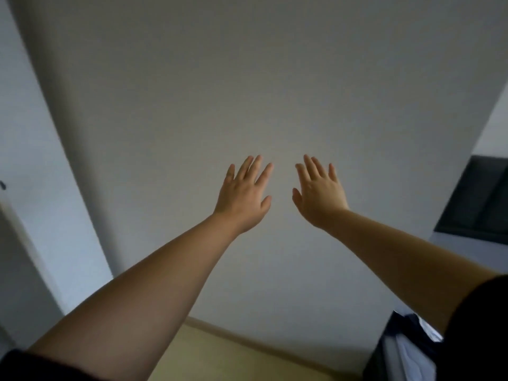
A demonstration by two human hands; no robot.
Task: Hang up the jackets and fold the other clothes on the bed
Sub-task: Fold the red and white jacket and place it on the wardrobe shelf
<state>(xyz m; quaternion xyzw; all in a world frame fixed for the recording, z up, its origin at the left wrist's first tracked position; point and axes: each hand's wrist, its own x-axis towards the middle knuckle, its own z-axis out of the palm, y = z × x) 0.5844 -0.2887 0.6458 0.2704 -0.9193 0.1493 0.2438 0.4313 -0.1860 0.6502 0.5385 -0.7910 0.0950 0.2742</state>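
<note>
Both my arms reach forward and up in front of a plain white wall (261, 92). My left hand (243, 193) is spread flat with straight fingers and holds nothing. My right hand (319, 191) is likewise flat, fingers straight, and holds nothing. The two hands are a short gap apart at mid-frame. At the bottom right corner a bit of dark and white cloth (406, 336) shows, partly hidden by my right sleeve. No jacket or hanger is in view.
A white door or panel (27, 188) stands at the left edge. A dark window or screen (483, 199) sits at the right edge. Yellowish floor (209, 353) with a skirting board runs along the wall's foot.
</note>
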